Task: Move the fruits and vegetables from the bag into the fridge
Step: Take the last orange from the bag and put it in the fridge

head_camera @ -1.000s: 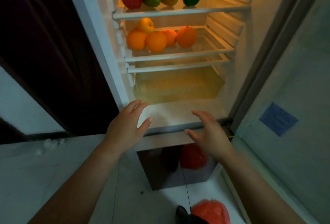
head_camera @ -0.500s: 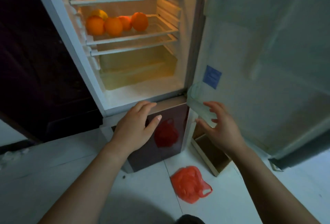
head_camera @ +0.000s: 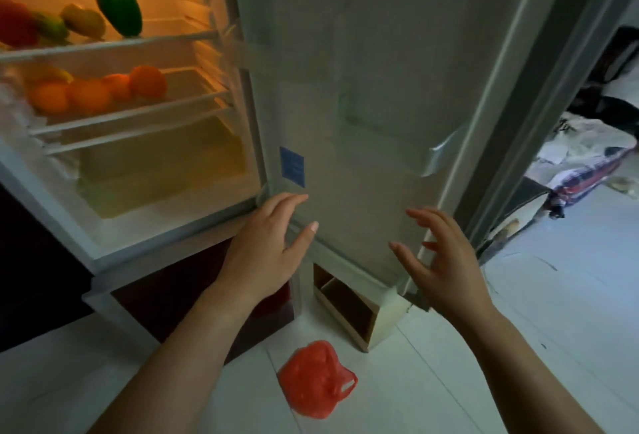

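Red bag [head_camera: 316, 380] lies near the fridge door [head_camera: 380, 87]; left hand [head_camera: 266, 247] and right hand [head_camera: 446, 260] fingers [head_camera: 428, 217] spread, empty.

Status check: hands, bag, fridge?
Both open, empty: left hand, right hand, low by door. On floor, bag lies flat. On shelves: oranges, green pepper.

A room in a home, in front of an open fridge.
The fridge [head_camera: 145, 247] is a household one, its door [head_camera: 380, 87] wide open and the inside lit warm; a green pepper [head_camera: 119, 11] and oranges [head_camera: 90, 94] lie on the shelves [head_camera: 114, 44]. The floor [head_camera: 466, 381] has pale tiles, with a red plastic bag [head_camera: 316, 378] on it. Past the door, at the right, lies a pile of clothes [head_camera: 584, 143] (a checked cloth [head_camera: 587, 174] among them).
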